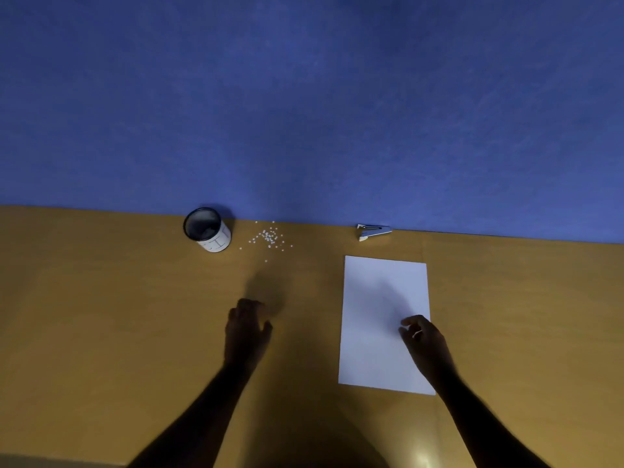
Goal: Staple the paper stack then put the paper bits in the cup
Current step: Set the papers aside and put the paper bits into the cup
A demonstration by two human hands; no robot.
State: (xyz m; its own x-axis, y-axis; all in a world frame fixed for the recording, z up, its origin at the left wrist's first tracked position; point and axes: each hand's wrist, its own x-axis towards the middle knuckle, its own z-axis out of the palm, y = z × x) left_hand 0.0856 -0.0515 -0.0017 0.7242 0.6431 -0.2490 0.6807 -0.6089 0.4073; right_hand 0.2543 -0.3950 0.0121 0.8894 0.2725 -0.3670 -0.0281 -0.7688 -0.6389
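A white paper stack (374, 298) lies flat on the wooden table, right of centre. A small metal stapler (373, 231) sits beyond it against the blue wall. Tiny white paper bits (268, 237) are scattered near the wall, just right of a white cup (211, 233) with a dark inside. My left hand (246, 329) hovers over bare table below the bits, fingers loosely curled, holding nothing. My right hand (423, 336) is over the lower right part of the paper stack, fingers loosely bent; whether it touches the paper I cannot tell.
The table (101, 315) ends at a blue wall (304, 113) along its far edge. The cup, bits and stapler all lie close to that wall. A pale strip shows at the bottom left corner.
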